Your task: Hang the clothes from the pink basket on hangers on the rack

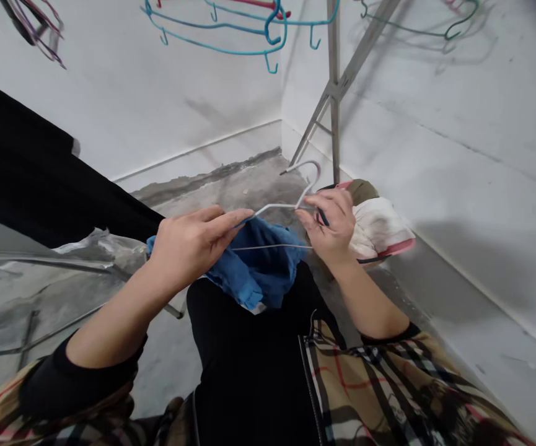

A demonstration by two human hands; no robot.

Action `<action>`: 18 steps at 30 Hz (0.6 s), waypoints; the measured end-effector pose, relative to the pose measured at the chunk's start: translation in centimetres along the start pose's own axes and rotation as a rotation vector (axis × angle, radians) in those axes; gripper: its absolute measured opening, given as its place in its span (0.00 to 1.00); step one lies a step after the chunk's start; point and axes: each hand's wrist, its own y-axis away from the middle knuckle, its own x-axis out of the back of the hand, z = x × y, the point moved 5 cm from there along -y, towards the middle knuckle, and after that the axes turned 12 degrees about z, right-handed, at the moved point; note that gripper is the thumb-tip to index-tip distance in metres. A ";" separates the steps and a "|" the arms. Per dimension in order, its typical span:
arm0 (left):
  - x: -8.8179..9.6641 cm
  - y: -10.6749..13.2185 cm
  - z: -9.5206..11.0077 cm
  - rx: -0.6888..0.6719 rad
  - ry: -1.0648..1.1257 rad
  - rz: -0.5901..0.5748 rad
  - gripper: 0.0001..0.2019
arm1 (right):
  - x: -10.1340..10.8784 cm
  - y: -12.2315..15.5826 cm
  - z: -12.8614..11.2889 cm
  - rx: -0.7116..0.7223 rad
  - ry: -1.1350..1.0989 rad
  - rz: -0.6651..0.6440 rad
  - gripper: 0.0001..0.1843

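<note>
My left hand (191,248) pinches one arm of a white wire clothes hanger (279,207) and rests on a blue cloth garment (258,266). My right hand (330,223) grips the hanger's other arm near the neck. The hanger's hook (307,168) points up and away from me. Its lower bar (272,246) stretches between my hands above the garment. The garment hangs slackly below the hanger, and my left hand covers part of it.
Teal and red hangers (221,31) hang overhead. A grey metal rack frame (333,93) stands in the corner of white walls. A folded white and red cloth (379,229) lies to the right. Black fabric (35,161) hangs at the left, above crumpled plastic sheeting (105,244).
</note>
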 end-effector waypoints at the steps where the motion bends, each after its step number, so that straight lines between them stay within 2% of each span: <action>1: 0.2 0.1 0.1 0.005 -0.025 0.036 0.14 | 0.5 0.8 0.1 -0.032 0.047 0.088 0.12; 3: 0.6 0.3 0.2 0.030 -0.059 0.087 0.14 | 1.0 3.4 0.3 -0.127 0.059 0.161 0.11; 4: 0.8 0.3 0.2 0.045 -0.065 0.110 0.14 | 0.7 5.2 0.6 -0.196 0.036 0.116 0.12; 5: 1.0 0.3 0.3 0.054 -0.068 0.134 0.14 | 0.1 7.2 1.0 -0.283 0.008 0.025 0.12; 8: 1.6 0.3 0.5 0.045 -0.071 0.206 0.13 | -2.6 13.0 2.7 -0.626 -0.032 -0.376 0.13; 10: 1.9 0.3 0.4 0.029 -0.055 0.250 0.13 | -3.7 15.4 3.9 -0.880 -0.127 -0.516 0.13; 12: 2.1 0.4 -0.2 0.024 -0.008 0.282 0.13 | -3.9 15.7 5.1 -1.153 -0.310 -0.471 0.11; 15: 2.5 1.0 -1.8 0.053 0.085 0.313 0.12 | -3.0 14.3 6.3 -1.551 -0.590 -0.273 0.17; 17: 2.5 1.6 -3.1 0.089 0.129 0.313 0.11 | -2.2 13.1 6.5 -1.706 -0.721 -0.205 0.21; 18: 2.5 2.0 -3.7 0.106 0.141 0.309 0.10 | -1.9 12.5 6.5 -1.737 -0.761 -0.191 0.21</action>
